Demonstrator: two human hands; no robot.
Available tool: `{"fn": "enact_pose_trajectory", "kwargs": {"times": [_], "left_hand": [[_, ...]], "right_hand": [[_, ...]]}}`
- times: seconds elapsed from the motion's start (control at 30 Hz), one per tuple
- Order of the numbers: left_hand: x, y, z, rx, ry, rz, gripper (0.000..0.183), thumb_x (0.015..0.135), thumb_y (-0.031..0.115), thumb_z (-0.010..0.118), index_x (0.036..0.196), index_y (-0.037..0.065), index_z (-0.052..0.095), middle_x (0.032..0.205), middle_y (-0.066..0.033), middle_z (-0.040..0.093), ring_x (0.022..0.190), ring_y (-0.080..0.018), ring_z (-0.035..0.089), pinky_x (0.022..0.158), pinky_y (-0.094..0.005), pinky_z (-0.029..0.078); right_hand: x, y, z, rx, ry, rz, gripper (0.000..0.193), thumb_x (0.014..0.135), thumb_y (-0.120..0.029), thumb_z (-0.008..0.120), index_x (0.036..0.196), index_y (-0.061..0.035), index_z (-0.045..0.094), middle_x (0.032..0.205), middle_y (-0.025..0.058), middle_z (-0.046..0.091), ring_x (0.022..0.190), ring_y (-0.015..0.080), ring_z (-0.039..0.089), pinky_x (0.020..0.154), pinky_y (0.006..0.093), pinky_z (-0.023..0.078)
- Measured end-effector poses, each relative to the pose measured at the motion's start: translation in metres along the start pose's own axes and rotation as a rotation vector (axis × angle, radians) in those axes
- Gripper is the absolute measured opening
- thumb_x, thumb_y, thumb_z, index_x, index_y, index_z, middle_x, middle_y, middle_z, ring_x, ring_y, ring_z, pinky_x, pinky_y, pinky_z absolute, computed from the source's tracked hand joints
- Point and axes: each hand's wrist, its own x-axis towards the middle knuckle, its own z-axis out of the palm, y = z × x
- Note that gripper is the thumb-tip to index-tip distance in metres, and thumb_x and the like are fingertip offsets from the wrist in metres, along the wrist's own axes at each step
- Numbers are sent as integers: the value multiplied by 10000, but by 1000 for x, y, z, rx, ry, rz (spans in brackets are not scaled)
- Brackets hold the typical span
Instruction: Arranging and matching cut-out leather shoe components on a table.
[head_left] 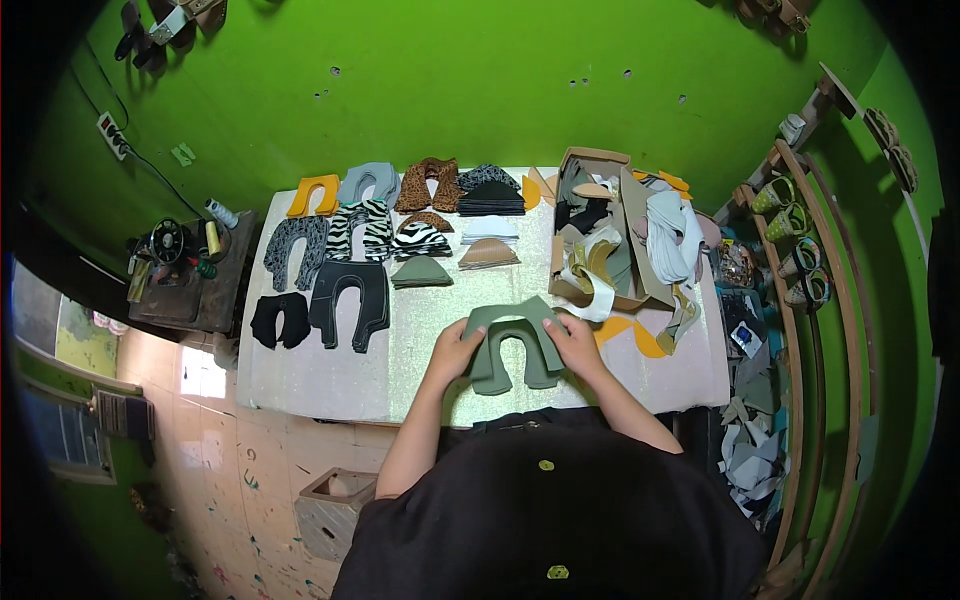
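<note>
My left hand (pixel 456 350) and my right hand (pixel 577 345) each grip one side of an olive-green U-shaped shoe-upper piece (pixel 513 312), thumbs on top. Directly beneath it, nearer me, lies a stack of matching green U-shaped pieces (pixel 490 372) on the white table (pixel 420 378). To the far left of my hands sits a pile of green half-moon pieces (pixel 422 273), with tan half-moon pieces (pixel 489 253) beside it. Black U-shaped pieces (pixel 349 300) rest further left. The undersides of my fingers are hidden.
Zebra-print pieces (pixel 358 230), leopard-print pieces (pixel 428 184) and yellow pieces (pixel 314 195) lie in stacks at the back left. An open cardboard box (pixel 640 245) of scraps stands right. Beyond the table are a sewing machine (pixel 168 242) at left and a wooden rack (pixel 840 310) at right.
</note>
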Motion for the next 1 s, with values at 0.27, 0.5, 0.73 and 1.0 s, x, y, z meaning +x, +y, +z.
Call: {"fn": "enact_pose_trajectory", "kwargs": {"times": [0.27,0.5,0.73,1.0], "left_hand": [[2,-40,20,370,207,95,310,849,171,617,1105,6,561,889,-179,653,796,-238,646,714,-326,490],[0,-47,27,476,273,113,351,842,210,628,1131,31,544,869,-214,649,784,-319,655,696,-355,494],[-7,-45,28,773,275,58,395,810,236,646,1153,68,542,935,-190,640,853,-327,626,706,-378,483],[-4,-44,35,889,259,381,488,822,207,591,1273,74,463,1281,-180,438,1200,-342,403,950,-431,342]], "right_hand": [[-8,51,14,-450,149,-71,403,865,-339,561,667,11,556,666,156,495,675,328,514,629,419,389],[-9,59,16,-478,191,5,410,865,-357,545,647,-11,571,668,131,508,688,314,533,625,429,365],[-20,60,18,-815,138,25,322,841,-374,570,847,-54,610,857,108,549,865,293,528,719,451,324],[-32,52,22,-1043,34,-296,540,857,-388,543,1321,-147,409,1347,129,367,1212,314,356,927,506,259]]}}
